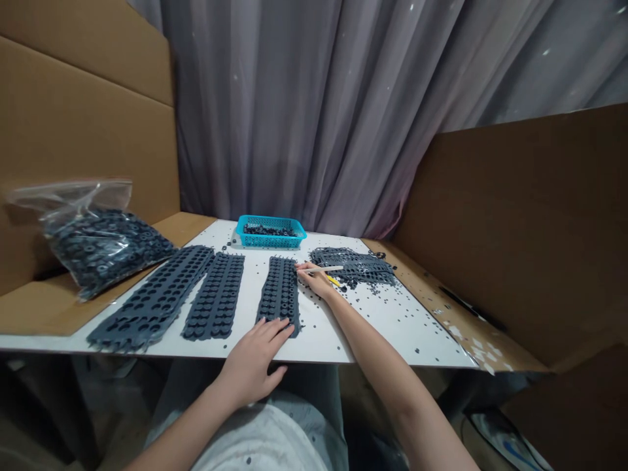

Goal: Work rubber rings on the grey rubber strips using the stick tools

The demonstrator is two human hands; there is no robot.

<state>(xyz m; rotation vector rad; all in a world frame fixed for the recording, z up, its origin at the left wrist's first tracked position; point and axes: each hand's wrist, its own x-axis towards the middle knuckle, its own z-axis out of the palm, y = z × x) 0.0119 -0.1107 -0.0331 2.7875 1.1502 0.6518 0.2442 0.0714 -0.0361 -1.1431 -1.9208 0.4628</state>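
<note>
In the middle of the table lies a dark grey rubber sheet (pixel 279 288) with rows of round raised parts. My left hand (pixel 258 356) rests flat on its near end, fingers stretched out. At the sheet's far right edge, my right hand (pixel 314 279) is closed around a thin, off-white pen-like tool (pixel 330 269). The tip of that tool is hidden by my fingers. A small yellow object (pixel 333 281) lies beside my right hand. Left of this sheet are a similar sheet with round parts (pixel 216 297) and several stacked sheets with holes (pixel 157 297).
A blue basket (pixel 271 241) of small dark rings stands at the back. Punched dark sheets (pixel 353 265) lie at right, with small black bits scattered around. At left, a clear bag (pixel 108 245) holds many dark rings. Cardboard walls (pixel 515 229) stand on both sides.
</note>
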